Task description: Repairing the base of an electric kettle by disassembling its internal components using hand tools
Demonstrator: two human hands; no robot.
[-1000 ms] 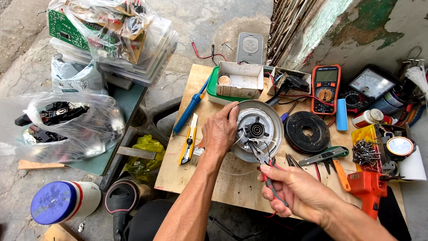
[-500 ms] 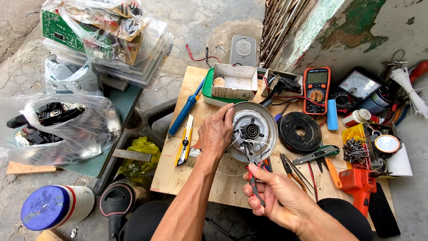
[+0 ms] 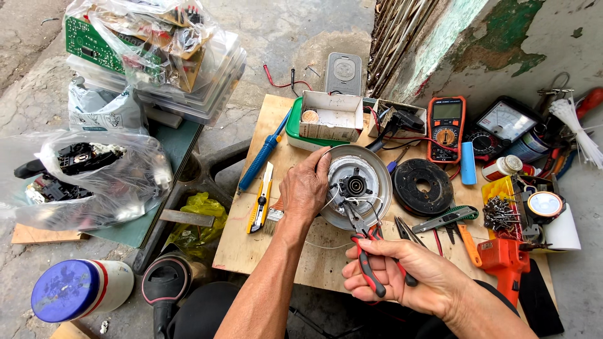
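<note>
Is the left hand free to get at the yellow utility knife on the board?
Probably yes. The left hand rests on the round metal disc, the yellow utility knife lies just beside it on the wooden board, and nothing sits between them.

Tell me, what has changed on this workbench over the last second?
Very little. The right hand slid its grip back along the red-handled pliers, whose tips stay at the round metal motor part. The left hand still steadies that part's rim. The tools around them lie unmoved.
</note>
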